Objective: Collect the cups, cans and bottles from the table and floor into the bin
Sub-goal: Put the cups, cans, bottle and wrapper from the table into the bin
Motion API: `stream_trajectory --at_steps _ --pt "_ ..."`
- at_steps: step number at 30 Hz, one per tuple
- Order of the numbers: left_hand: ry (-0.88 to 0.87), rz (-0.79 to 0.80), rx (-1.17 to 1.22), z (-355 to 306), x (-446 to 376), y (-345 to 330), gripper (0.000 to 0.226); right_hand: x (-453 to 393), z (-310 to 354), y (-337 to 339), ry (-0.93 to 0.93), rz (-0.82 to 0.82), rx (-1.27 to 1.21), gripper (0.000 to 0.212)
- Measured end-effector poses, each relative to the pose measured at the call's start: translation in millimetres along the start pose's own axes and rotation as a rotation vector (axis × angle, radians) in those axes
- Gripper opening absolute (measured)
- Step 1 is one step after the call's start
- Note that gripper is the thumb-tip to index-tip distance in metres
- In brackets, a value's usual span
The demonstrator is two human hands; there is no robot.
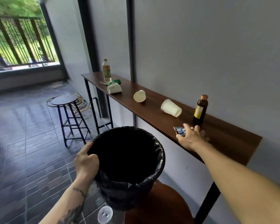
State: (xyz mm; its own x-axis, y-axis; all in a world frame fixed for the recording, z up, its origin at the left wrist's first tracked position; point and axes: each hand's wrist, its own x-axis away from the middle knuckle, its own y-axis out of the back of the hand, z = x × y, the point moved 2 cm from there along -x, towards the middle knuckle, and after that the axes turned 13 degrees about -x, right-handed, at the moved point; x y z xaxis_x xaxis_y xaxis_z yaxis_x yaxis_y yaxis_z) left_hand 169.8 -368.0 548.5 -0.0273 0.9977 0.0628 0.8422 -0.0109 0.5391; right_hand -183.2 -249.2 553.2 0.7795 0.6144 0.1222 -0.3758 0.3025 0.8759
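Observation:
My left hand [86, 160] grips the rim of a bin [136, 188] lined with a black bag, held beside the long wooden table [225, 138]. My right hand [191, 136] lies over a small blue can [180, 131] lying flat on the table, fingers spread around it. Just behind stands a brown glass bottle [200, 109] with a yellow label. Three white paper cups lie on their sides along the table: [170, 108], [139, 96], [114, 88]. A green can [115, 81] lies behind the far cup, next to an upright clear plastic bottle [106, 71].
A round wooden stool [160, 206] stands under the bin. A white plastic lid [105, 214] lies on the tiled floor below it. A black metal stool [68, 113] stands near the table's far end, with coiled hose [81, 102] behind it. Papers [57, 85] lie by the window.

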Motion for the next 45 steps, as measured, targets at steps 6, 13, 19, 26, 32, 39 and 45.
stream_trajectory --at_steps 6,13,19,26,32,39,45 --pt "0.021 0.001 0.004 10.8 -4.5 -19.6 0.075 -13.3 4.8 -5.8 0.029 -0.036 0.043 0.066" --pt "0.001 0.016 0.04 10.5 -12.0 -27.2 0.072 -15.4 17.0 -13.6 0.093 -0.268 0.071 0.048" --pt "-0.018 0.086 0.079 21.9 -39.8 -30.3 0.073 6.1 51.9 -21.5 0.296 -0.408 0.022 0.038" --pt "-0.032 0.181 0.101 13.6 -74.4 -26.5 0.073 61.8 121.3 -107.9 0.475 -0.02 -0.122 0.041" --pt "-0.053 0.306 0.113 11.8 -100.2 -34.6 0.078 68.0 133.3 -144.5 0.359 0.064 -0.01 0.053" --pt "-0.068 0.35 0.082 6.5 -110.0 -49.7 0.082 45.1 101.0 -59.2 0.296 -0.287 -0.222 0.041" --pt "-0.028 0.336 0.072 -8.7 -101.8 -61.4 0.075 9.3 45.3 20.2 0.001 -0.543 -0.385 0.052"
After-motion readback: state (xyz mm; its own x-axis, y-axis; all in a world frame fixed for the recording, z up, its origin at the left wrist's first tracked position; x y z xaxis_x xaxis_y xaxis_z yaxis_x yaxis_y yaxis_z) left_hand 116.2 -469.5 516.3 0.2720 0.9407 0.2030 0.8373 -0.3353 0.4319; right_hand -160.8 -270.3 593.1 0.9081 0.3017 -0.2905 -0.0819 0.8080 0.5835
